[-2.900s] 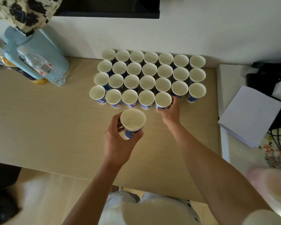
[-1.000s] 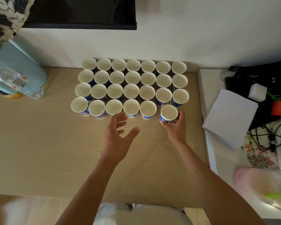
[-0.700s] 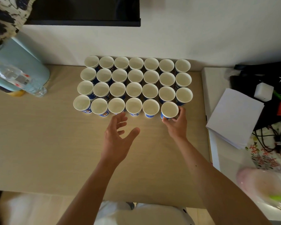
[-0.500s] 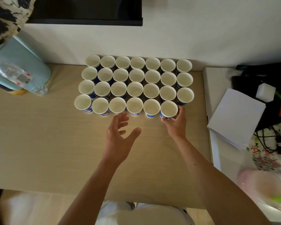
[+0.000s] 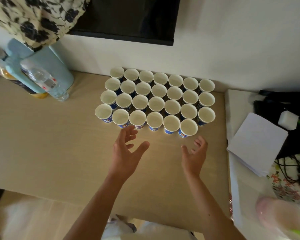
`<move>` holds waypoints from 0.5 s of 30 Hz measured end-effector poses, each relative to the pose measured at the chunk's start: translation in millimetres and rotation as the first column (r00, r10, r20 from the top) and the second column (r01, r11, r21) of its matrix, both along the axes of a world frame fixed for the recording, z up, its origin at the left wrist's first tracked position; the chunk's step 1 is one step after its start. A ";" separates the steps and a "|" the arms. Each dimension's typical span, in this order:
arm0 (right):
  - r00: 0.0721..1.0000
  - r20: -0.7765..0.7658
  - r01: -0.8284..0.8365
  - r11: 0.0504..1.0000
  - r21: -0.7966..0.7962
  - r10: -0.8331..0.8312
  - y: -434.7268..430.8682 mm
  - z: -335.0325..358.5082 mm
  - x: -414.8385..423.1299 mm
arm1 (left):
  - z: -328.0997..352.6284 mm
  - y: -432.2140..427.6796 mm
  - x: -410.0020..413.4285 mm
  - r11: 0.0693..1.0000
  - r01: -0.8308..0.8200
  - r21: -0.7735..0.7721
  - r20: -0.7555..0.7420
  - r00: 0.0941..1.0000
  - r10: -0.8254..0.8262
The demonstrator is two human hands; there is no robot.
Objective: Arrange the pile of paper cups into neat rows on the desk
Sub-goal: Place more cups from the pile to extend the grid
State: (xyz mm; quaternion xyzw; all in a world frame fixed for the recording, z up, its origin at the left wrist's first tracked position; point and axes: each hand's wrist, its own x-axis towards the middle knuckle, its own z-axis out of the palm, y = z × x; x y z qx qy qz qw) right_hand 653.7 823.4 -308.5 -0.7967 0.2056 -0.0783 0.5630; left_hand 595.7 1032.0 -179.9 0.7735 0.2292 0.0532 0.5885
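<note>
The paper cups [image 5: 154, 99] look light and easy to squash; hold one softly round its side. The left hand [image 5: 126, 153] and right hand [image 5: 195, 155] are spread, holding nothing.

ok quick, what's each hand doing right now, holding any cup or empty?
Left hand: open, holding nothing, above the desk.
Right hand: open, fingers loosely curled, holding nothing, just short of the nearest cup.

I see a clear water bottle [image 5: 42, 78] leaning against a pale-blue container [image 5: 60, 71] at far left, and a white paper stack [image 5: 256, 142] beside black cables [image 5: 292, 168] at right.
</note>
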 end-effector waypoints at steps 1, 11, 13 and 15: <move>0.999 0.032 -0.006 1.000 0.005 0.006 9.1 7.6 -6.5 | 4.2 5.7 -1.6 1.000 -0.010 -0.004 0.014 1.000 0.010; 0.881 0.272 -0.425 0.900 0.097 0.387 179.3 105.0 -48.3 | 58.4 125.1 -68.1 0.979 -0.203 0.002 0.168 0.965 0.200; 0.831 0.286 -0.518 0.851 0.084 0.478 216.9 121.1 -58.3 | 66.4 152.0 -87.5 0.969 -0.247 0.007 0.186 0.952 0.241; 0.774 0.300 -0.600 0.798 0.063 0.558 259.2 140.2 -75.6 | 76.5 184.0 -112.3 0.954 -0.298 0.011 0.209 0.934 0.289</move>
